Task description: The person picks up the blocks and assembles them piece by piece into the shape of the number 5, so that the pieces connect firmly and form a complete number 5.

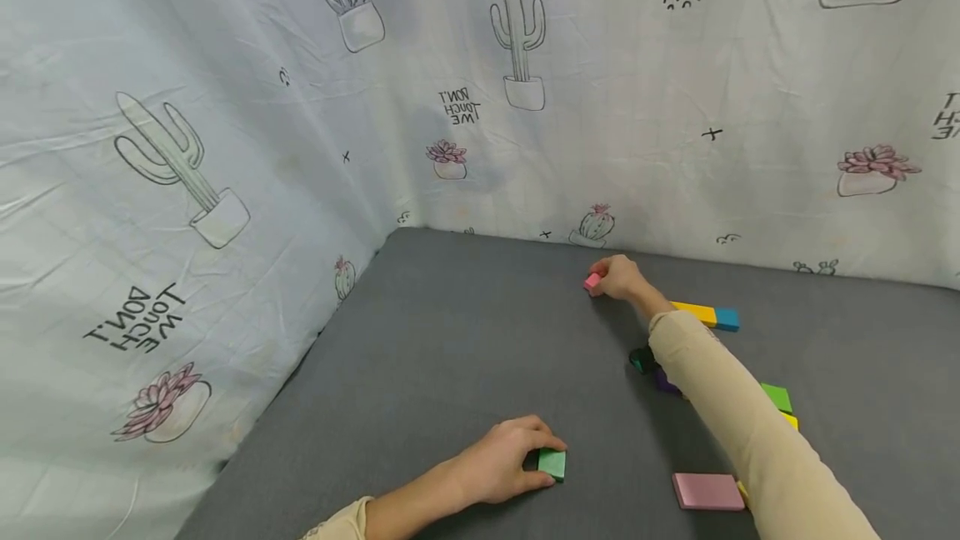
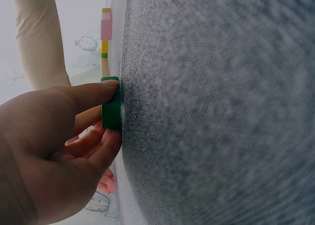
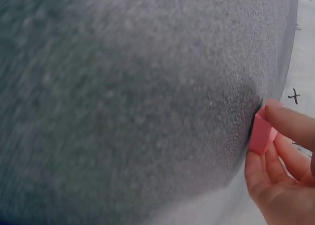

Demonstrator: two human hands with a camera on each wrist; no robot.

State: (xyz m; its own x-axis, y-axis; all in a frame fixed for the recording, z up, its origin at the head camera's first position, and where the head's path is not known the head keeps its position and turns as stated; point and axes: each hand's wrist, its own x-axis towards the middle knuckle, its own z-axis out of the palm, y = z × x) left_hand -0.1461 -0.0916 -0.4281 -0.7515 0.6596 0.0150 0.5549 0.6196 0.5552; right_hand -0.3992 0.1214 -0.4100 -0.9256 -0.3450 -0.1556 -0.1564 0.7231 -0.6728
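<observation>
Near the front of the grey surface, my left hand pinches a green block between thumb and fingers. In the left wrist view that green block touches the cloth. Far off by the back edge, my right hand grips a small pink block. The right wrist view shows the pink block held between thumb and fingertips, low against the cloth. My right forearm crosses over several other blocks and hides parts of them.
Beside the right sleeve lie a yellow block, a blue block, a lime green block and a flat pink block. A dark piece sits partly under the forearm. A printed curtain borders the surface behind and left.
</observation>
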